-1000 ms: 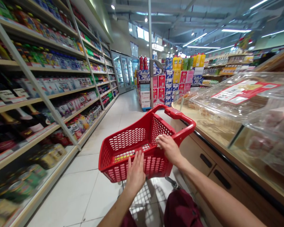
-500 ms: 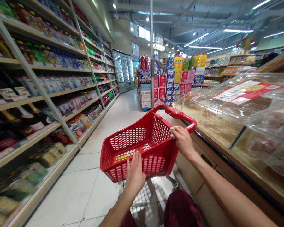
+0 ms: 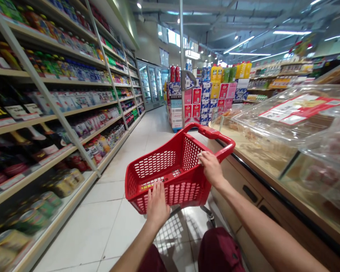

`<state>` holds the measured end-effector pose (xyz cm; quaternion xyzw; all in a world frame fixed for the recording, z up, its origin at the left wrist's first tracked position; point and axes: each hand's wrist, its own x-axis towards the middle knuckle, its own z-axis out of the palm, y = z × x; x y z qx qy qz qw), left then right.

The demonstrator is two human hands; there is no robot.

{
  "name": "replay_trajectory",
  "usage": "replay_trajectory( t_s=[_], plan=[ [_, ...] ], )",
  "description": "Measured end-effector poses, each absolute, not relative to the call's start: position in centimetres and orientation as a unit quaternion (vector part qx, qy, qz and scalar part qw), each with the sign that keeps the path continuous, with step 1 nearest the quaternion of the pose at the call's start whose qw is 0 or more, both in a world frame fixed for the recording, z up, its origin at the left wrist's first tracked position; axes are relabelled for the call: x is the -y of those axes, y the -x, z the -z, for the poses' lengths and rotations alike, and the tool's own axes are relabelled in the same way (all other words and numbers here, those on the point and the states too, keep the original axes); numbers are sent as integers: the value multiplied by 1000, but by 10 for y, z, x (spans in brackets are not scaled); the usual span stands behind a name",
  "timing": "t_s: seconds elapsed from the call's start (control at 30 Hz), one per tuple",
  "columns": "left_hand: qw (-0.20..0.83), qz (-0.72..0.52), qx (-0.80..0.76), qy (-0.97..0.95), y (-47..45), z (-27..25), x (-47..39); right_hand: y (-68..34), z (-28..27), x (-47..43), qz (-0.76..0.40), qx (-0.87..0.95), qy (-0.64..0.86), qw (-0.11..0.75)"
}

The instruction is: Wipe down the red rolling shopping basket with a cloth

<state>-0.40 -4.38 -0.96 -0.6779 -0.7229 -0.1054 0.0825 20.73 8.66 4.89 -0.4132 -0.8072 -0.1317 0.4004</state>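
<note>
A red plastic shopping cart (image 3: 192,190) stands before me, its perforated basket turned sideways. Outstretched fingers of my left hand (image 3: 158,206) lie against the near side and top rim of the basket. My right hand (image 3: 211,169) is at the same rim, near the handle end. Its fingers are bent over a small crumpled white wipe (image 3: 200,155), pressed at the rim; most of the wipe is hidden. The cart's red handle (image 3: 211,133) rises just beyond my right hand. A yellow label (image 3: 151,185) shows on the basket floor.
Shelves of drinks (image 3: 82,104) run along the left. A counter (image 3: 240,170) with clear plastic covers (image 3: 274,117) borders the right. Stacked boxes (image 3: 197,102) stand around a metal pole ahead. Glass-door fridges (image 3: 151,83) line the back. White floor tiles (image 3: 102,219) show beside the cart.
My right hand has slid left along the rim with the wipe, away from the handle. The cart's front end sits slightly farther right, and my left hand has shifted a little left.
</note>
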Motion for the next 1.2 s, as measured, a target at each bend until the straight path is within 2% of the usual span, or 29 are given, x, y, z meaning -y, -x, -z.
replay_trajectory(
  t_s=[0.17,0.37,0.63,0.83,1.2],
  plan=[
    [68,105,692,711,9,6,42,-165,-29,-69,87,879,297,361],
    [70,93,747,654,30,8,52,-196,-30,-97,116,819,399,396],
    [28,84,728,680,22,9,59,-141,-2,-65,48,889,283,358],
    [21,59,722,689,53,11,82,-187,2,-87,54,822,394,408],
    [26,25,717,696,8,17,90,-163,8,-71,3,842,352,410]
  ],
)
